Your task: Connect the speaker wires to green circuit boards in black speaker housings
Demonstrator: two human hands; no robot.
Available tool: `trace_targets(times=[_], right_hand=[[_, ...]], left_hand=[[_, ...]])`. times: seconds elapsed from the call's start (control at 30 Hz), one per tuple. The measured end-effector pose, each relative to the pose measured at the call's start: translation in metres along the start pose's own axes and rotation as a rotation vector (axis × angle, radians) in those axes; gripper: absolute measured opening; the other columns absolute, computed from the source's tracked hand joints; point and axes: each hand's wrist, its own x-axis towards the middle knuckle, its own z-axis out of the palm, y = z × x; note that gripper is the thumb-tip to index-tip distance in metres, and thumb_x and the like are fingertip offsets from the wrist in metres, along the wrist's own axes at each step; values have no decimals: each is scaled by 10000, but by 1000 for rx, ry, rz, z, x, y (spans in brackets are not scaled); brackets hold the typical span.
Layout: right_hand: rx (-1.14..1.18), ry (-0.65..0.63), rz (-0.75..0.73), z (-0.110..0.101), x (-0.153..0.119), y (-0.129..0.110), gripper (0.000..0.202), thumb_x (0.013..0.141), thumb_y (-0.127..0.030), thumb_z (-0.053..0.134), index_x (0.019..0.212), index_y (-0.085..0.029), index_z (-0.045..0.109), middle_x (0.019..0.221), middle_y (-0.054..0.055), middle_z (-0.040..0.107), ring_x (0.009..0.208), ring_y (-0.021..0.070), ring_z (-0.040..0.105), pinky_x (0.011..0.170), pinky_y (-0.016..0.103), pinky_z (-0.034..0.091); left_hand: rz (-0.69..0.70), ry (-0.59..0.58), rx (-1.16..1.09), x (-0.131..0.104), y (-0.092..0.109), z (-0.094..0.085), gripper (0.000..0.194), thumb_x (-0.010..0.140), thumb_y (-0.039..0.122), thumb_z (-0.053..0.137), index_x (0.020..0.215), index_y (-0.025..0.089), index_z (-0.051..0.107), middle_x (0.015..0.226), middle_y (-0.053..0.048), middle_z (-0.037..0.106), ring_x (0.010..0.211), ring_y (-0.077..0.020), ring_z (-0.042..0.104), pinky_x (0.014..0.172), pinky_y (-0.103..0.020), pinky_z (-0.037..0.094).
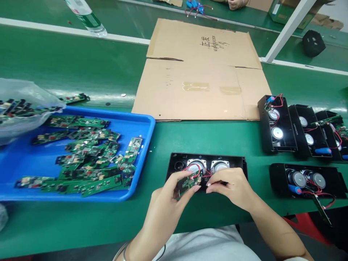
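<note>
Circuit board [186, 185] sits in the left hand [167, 203], pinched between thumb and fingers, over the front edge of a black box [237, 162] on the green desk [206, 139]. The grip of the right hand [235, 188] is nearly closed beside the board's end; whether it has hold of anything I cannot tell.

The red wires [206, 176] look short and thin, so lifting or twisting the board too far could strain them where they join it. A slip of the left thumb could drop the board onto the two speakers [220, 166], and a hard pinch might press on its small parts.

The fingers cover both ends of the board and the box's near side, and the wire ends are too small to read. At the right, a farther box [330, 121] is cut off by the picture's edge.
</note>
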Motion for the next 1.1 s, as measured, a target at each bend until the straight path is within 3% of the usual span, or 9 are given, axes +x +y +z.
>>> trace_targets(times=[0.1, 0.23, 0.5, 0.73, 0.87, 1.0, 1.1], right_hand=[[72, -63, -39, -2, -1, -2, 206, 902, -232, 494, 756, -163, 622, 769, 21, 669, 724, 109, 612, 683, 201, 473], [-152, -31, -41, 1, -4, -3, 156, 905, -172, 460, 836, -147, 598, 793, 45, 613, 736, 130, 541, 664, 245, 451], [-513, -7, -182, 10, -6, -5, 219, 906, -111, 412, 808, -107, 607, 717, 53, 575, 638, 135, 432, 560, 255, 373], [-681, -24, -352, 8, -5, -6, 271, 908, -82, 376, 796, -84, 622, 709, 71, 589, 612, 149, 420, 536, 287, 338], [-607, 15, -315, 11, -7, -5, 261, 919, -89, 375, 811, -92, 613, 726, 67, 598, 628, 143, 446, 548, 283, 357], [-424, 114, -188, 16, -11, -3, 186, 915, -117, 439, 812, -123, 593, 744, 45, 600, 666, 125, 484, 581, 258, 392], [-433, 101, -203, 17, -12, -3, 187, 908, -126, 460, 774, -132, 592, 716, 46, 594, 635, 128, 473, 559, 268, 379]], left_hand=[[-5, -6, -6, 1, -2, 0, 301, 724, 459, 581, 925, 237, 606, 682, 25, 695, 421, -121, 551, 394, -224, 434], [-4, -22, -92, 1, 3, 0, 256, 728, 415, 583, 924, 252, 610, 795, 14, 723, 567, -155, 648, 510, -242, 527], [173, -53, -45, 4, -8, 2, 191, 742, 334, 601, 917, 259, 611, 796, 26, 716, 401, -87, 536, 327, -175, 415], [144, -97, -11, 5, 1, -2, 178, 753, 296, 599, 927, 255, 611, 799, 40, 712, 356, -66, 497, 332, -174, 409], [130, -152, 6, 7, 6, -4, 199, 763, 249, 594, 961, 245, 608, 858, 20, 721, 493, -105, 615, 382, -177, 464], [287, -118, -41, 7, 1, -3, 169, 776, 226, 571, 940, 227, 608, 825, 6, 728, 516, -110, 630, 350, -154, 450], [318, -141, -31, 5, -1, -3, 160, 782, 207, 567, 936, 210, 609, 852, -19, 732, 662, -149, 683, 456, -173, 523]])
